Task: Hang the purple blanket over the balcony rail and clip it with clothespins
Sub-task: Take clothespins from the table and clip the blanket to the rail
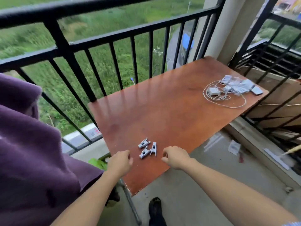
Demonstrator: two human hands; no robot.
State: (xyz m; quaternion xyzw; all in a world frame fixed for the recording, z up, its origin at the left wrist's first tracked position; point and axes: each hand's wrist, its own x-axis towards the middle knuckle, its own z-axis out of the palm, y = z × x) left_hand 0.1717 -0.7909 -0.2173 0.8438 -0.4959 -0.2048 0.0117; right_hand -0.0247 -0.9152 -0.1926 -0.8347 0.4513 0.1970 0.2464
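Looking down from the head view, a purple blanket [32,152] was recorded at the left edge of the frame, bunched in heavy folds and covering the lower bars of the balcony rail [101,7] on that side; what it was hung on could not be determined, as its support lay hidden beneath the cloth. A reddish-brown table [179,103] was noted standing against the rail, its long side running along the bars. Three grey clothespins [147,148] were found lying on the near end of the table, grouped close together, two of them touching or nearly so. The left hand [119,162] was held over the near left corner of the table, just beside the clothespins, with its fingers curled under and nothing seen in its grasp. The right hand [175,157] was held at the near right edge of the table, on the other side of the clothespins, likewise curled into a loose fist, with no object seen in it. Neither hand was observed touching the clothespins. At the far end of the table, well apart from the clothespins, a white cable [228,104] was seen looped around a white charger [212,91] and several pale packets. A dark shoe [156,211] was noted on the concrete floor [211,176] below the table's near edge.
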